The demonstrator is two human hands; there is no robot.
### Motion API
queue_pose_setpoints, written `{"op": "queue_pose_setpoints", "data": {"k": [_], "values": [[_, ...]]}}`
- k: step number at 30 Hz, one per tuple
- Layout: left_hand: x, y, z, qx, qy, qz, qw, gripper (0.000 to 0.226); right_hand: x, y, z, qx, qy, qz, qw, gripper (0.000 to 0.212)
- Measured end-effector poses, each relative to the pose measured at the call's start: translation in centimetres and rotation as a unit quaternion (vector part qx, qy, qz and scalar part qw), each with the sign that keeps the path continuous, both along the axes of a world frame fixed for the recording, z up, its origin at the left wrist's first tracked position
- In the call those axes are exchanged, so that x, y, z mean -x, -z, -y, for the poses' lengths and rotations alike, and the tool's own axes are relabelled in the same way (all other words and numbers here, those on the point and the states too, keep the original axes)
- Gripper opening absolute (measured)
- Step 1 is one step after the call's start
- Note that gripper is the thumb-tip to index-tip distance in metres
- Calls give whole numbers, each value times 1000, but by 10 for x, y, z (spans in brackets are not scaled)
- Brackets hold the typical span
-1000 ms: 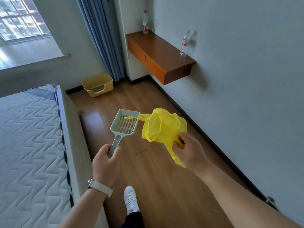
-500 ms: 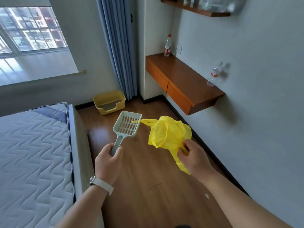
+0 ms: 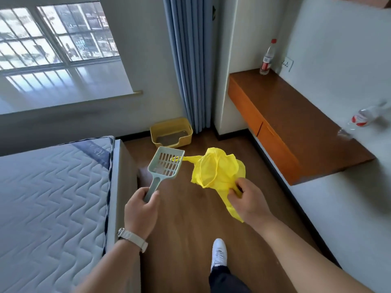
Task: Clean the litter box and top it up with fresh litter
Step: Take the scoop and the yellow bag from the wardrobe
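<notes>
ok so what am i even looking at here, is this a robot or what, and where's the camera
No robot here: these are a person's own two bare hands. The picture comes from a wide-angle camera worn on the head, looking forward and down. The left hand grips the handle of a pale slotted litter scoop. The right hand pinches a crumpled yellow plastic bag. On the wooden floor ahead, by the blue curtain, sits the yellow litter box. A mattress is on the left, a wall desk on the right.
</notes>
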State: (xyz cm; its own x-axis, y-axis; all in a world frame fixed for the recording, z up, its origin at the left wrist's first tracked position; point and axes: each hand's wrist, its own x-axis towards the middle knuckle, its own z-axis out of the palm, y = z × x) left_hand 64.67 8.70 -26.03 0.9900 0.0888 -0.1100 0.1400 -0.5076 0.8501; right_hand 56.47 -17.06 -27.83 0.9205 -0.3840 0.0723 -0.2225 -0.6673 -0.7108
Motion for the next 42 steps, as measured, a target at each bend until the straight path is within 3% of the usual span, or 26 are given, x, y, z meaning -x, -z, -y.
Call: {"op": "queue_pose_setpoints", "data": {"k": [14,21,36,42], "values": [[-193,-32,82,-34,-93,31,995,11,-236,-22,127,9,-65,8,998,27],[-275,-10,79,-18,-95,31,995,12,-323,-1,114,5,-90,-9,996,30],[-573,28,66,38,-27,-15,999,9,-564,-9,76,46,-35,-34,998,21],[-620,33,73,38,-32,-16,999,12,-602,-1,76,22,-32,-42,998,20]]}}
